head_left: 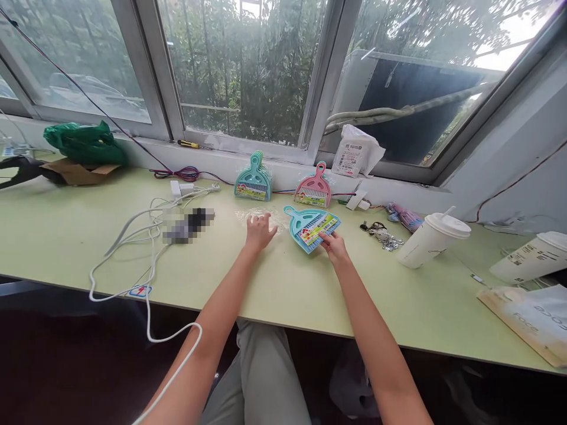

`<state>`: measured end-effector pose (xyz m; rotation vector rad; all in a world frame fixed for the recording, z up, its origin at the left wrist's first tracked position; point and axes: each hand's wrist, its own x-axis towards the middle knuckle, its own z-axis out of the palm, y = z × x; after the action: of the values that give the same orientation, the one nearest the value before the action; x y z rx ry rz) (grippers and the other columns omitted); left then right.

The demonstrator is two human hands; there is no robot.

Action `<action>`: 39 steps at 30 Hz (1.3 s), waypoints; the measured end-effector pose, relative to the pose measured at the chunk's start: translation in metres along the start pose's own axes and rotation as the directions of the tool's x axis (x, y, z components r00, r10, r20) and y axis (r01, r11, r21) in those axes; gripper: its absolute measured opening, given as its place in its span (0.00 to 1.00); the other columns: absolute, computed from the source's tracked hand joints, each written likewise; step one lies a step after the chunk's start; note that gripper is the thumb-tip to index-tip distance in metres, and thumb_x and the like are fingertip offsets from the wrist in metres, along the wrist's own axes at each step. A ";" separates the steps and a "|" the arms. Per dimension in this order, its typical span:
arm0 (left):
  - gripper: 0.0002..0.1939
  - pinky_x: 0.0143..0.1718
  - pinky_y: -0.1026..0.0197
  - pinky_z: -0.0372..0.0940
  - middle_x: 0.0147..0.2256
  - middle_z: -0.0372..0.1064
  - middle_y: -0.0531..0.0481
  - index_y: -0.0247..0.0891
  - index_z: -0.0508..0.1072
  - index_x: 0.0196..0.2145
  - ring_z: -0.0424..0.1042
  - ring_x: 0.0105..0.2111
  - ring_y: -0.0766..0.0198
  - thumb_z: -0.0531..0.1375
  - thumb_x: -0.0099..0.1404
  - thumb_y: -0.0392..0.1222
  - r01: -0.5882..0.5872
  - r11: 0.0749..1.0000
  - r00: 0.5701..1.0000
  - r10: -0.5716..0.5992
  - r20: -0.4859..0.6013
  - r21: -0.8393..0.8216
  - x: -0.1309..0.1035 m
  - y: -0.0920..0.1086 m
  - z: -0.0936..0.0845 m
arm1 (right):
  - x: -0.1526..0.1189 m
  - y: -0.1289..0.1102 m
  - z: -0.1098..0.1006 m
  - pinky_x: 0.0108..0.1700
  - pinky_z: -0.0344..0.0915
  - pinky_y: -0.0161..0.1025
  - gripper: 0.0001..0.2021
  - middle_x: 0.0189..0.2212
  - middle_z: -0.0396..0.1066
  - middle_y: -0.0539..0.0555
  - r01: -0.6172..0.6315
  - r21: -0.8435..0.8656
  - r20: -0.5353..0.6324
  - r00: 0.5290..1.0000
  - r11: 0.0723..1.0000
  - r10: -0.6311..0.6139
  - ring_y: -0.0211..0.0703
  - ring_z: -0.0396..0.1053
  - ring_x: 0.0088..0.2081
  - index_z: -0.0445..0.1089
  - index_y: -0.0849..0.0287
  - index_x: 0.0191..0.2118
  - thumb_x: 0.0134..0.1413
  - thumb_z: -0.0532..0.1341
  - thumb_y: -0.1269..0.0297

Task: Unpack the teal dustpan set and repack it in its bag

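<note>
A small blue dustpan and brush set (310, 227) with a colourful label lies flat on the pale green table (283, 283). My right hand (334, 247) grips its near edge. My left hand (259, 231) rests with fingers spread on clear plastic bags (266, 217) just left of it. A stack of teal dustpan sets (254, 179) and a stack of pink ones (313, 188) lean upright against the window ledge behind.
White cables (146, 236) and a charger lie at the left. A green bag (84, 143) sits on a cardboard box. Keys (381, 233), a folded umbrella, two paper cups (432, 239) and a brown paper bag (529, 321) are at the right.
</note>
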<state>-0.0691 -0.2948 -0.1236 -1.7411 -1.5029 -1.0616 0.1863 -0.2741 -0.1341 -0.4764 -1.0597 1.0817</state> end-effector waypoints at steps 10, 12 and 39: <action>0.18 0.58 0.46 0.43 0.40 0.73 0.45 0.41 0.77 0.33 0.68 0.43 0.56 0.47 0.63 0.32 0.037 0.999 0.986 -0.034 0.164 -0.016 0.002 -0.014 -0.006 | -0.004 -0.005 0.000 0.36 0.76 0.35 0.12 0.33 0.77 0.54 -0.058 -0.088 0.045 0.997 0.994 0.063 0.41 0.76 0.34 0.71 0.61 0.34 0.40 0.67 0.78; 0.14 0.53 0.48 0.50 0.40 0.72 0.42 0.40 0.75 0.39 0.67 0.42 0.54 0.50 0.64 0.41 0.075 0.997 0.987 -0.076 0.138 0.015 0.001 -0.010 -0.005 | -0.006 -0.006 0.000 0.36 0.76 0.35 0.12 0.33 0.77 0.53 -0.052 -0.085 0.017 0.998 0.995 0.054 0.42 0.76 0.34 0.71 0.61 0.34 0.40 0.67 0.78; 0.14 0.61 0.36 0.36 0.44 0.68 0.41 0.40 0.72 0.38 0.62 0.48 0.51 0.47 0.68 0.38 0.170 0.983 0.958 -0.181 -0.223 -0.068 -0.001 0.006 -0.015 | -0.008 0.014 0.019 0.33 0.75 0.33 0.11 0.27 0.77 0.54 -0.124 0.019 0.023 0.992 0.992 0.123 0.42 0.76 0.30 0.71 0.64 0.28 0.35 0.70 0.79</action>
<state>-0.0664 -0.3094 -0.1169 -1.4777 -1.5165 -1.3499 0.1625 -0.2784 -0.1400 -0.5201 -1.0484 1.2084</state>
